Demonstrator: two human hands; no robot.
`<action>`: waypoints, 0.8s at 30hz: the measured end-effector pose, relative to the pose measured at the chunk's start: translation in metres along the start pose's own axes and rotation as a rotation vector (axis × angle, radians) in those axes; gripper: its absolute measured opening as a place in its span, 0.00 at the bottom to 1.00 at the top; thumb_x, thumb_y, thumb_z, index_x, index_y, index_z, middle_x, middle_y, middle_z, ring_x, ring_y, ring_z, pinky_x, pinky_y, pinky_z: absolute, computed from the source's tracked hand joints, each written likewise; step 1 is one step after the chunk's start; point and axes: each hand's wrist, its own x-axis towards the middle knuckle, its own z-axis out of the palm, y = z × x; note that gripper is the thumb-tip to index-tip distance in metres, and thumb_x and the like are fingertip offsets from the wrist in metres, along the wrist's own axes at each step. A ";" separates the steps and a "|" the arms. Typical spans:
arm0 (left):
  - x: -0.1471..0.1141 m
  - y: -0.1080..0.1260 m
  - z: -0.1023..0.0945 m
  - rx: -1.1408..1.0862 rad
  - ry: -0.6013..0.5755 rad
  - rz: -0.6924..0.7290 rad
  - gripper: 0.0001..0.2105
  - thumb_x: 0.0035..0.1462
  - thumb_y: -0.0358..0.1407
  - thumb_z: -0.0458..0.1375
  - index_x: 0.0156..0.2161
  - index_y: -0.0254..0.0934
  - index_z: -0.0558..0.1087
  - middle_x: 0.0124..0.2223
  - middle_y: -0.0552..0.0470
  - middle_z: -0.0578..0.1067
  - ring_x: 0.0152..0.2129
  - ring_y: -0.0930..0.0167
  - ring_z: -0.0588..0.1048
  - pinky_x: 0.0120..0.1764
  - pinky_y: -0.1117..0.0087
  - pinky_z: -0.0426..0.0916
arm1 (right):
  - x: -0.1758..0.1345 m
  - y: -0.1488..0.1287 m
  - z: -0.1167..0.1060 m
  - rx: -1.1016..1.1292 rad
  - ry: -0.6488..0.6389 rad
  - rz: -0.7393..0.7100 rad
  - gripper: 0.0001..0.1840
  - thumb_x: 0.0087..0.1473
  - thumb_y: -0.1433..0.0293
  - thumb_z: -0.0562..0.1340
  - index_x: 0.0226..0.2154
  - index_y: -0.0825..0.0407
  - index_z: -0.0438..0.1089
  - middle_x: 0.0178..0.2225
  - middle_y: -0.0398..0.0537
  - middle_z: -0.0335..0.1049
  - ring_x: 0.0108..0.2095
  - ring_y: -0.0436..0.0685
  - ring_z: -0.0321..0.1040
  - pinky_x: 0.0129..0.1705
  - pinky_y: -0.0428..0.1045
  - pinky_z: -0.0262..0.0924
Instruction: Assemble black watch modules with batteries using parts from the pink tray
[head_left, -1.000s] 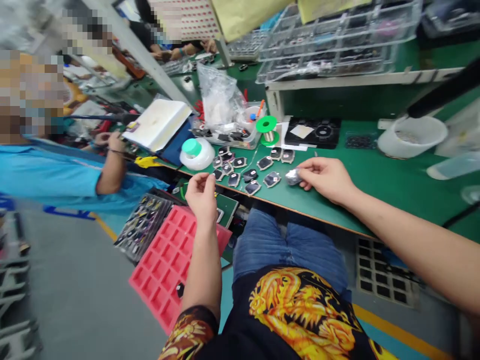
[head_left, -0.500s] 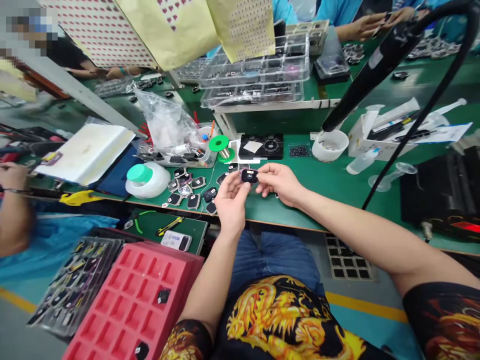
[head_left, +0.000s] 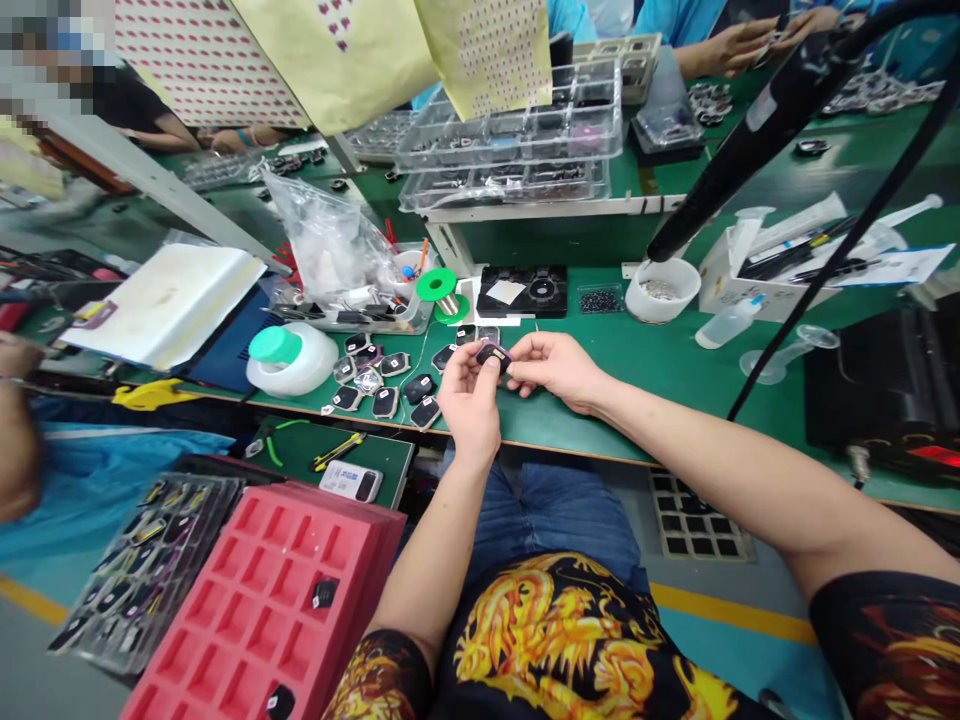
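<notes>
My left hand (head_left: 470, 400) pinches a small smartwatch case (head_left: 493, 353), dark with a purplish rim and a light label, held tilted above the bench edge. Close to the right side of the case is my right hand (head_left: 559, 370), its thumb and fingers pressed together. A thin tip shows just above those fingers, but what they hold is too small to make out. Left of my hands, several similar watch cases (head_left: 385, 402) with small white stickers lie on the green bench (head_left: 630, 400).
Behind the hands are a solder spool (head_left: 448, 297), a black fixture (head_left: 523, 291) and a white cup (head_left: 660, 293). A soldering-fume pipe or similar black arm (head_left: 739, 155) slants overhead. A red foam tray (head_left: 247, 600) stands at lower left; a co-worker's arm (head_left: 16, 430) is at far left.
The watch case has tilted, its face turned from facing up toward me to a slant. My right hand has shifted slightly, its fingers drawn closer together beside the case.
</notes>
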 end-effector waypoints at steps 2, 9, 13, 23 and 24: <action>0.000 -0.001 -0.002 0.008 -0.015 -0.002 0.13 0.63 0.39 0.70 0.51 0.39 0.80 0.46 0.48 0.80 0.40 0.70 0.79 0.38 0.74 0.75 | 0.000 -0.001 0.000 -0.004 -0.004 0.000 0.15 0.42 0.71 0.76 0.34 0.55 0.76 0.27 0.48 0.79 0.29 0.54 0.79 0.26 0.44 0.74; -0.003 0.000 -0.010 0.022 -0.184 0.062 0.24 0.59 0.36 0.72 0.60 0.43 0.76 0.54 0.46 0.78 0.47 0.66 0.78 0.44 0.70 0.76 | 0.001 -0.003 -0.002 0.018 -0.002 0.026 0.16 0.41 0.69 0.76 0.34 0.56 0.76 0.27 0.49 0.80 0.24 0.52 0.76 0.25 0.44 0.73; -0.005 0.003 -0.011 0.143 -0.209 0.086 0.27 0.58 0.37 0.73 0.62 0.44 0.73 0.56 0.45 0.76 0.46 0.67 0.78 0.41 0.70 0.76 | 0.001 -0.005 -0.003 0.014 -0.005 0.037 0.16 0.40 0.69 0.77 0.33 0.56 0.77 0.27 0.48 0.79 0.23 0.50 0.74 0.25 0.43 0.72; -0.006 -0.002 -0.016 0.113 -0.207 0.038 0.27 0.61 0.42 0.73 0.62 0.43 0.73 0.50 0.47 0.80 0.41 0.70 0.80 0.43 0.71 0.76 | -0.002 0.000 -0.004 -0.272 -0.023 -0.086 0.11 0.52 0.63 0.72 0.34 0.54 0.79 0.31 0.49 0.79 0.28 0.53 0.74 0.32 0.48 0.73; -0.006 -0.003 -0.016 0.102 -0.201 0.026 0.26 0.61 0.42 0.73 0.62 0.42 0.73 0.50 0.47 0.80 0.41 0.70 0.80 0.43 0.71 0.76 | -0.004 0.001 -0.003 -0.371 0.022 -0.173 0.11 0.55 0.62 0.71 0.36 0.53 0.79 0.33 0.49 0.80 0.30 0.54 0.75 0.34 0.50 0.74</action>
